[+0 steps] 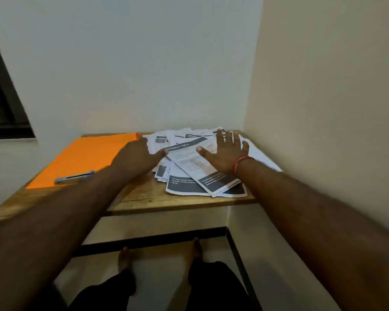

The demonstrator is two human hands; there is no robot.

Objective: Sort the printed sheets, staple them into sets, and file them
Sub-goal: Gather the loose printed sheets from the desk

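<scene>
A loose heap of printed sheets (189, 158) with dark header bands lies spread over the right half of the wooden table (144, 198). My right hand (225, 153) lies flat on top of the heap with fingers spread. My left hand (139, 157) rests at the heap's left edge, thumb touching the top sheet, its fingers hidden behind the knuckles. An orange file folder (88, 158) lies shut on the left half of the table. A silver and blue stapler (73, 177) sits on the folder's near edge.
The table stands in a corner, with walls close behind and to the right (323, 108). A dark window frame (3, 104) is at the left. Under the table run black metal bars (157, 240), and my bare feet stand on the floor.
</scene>
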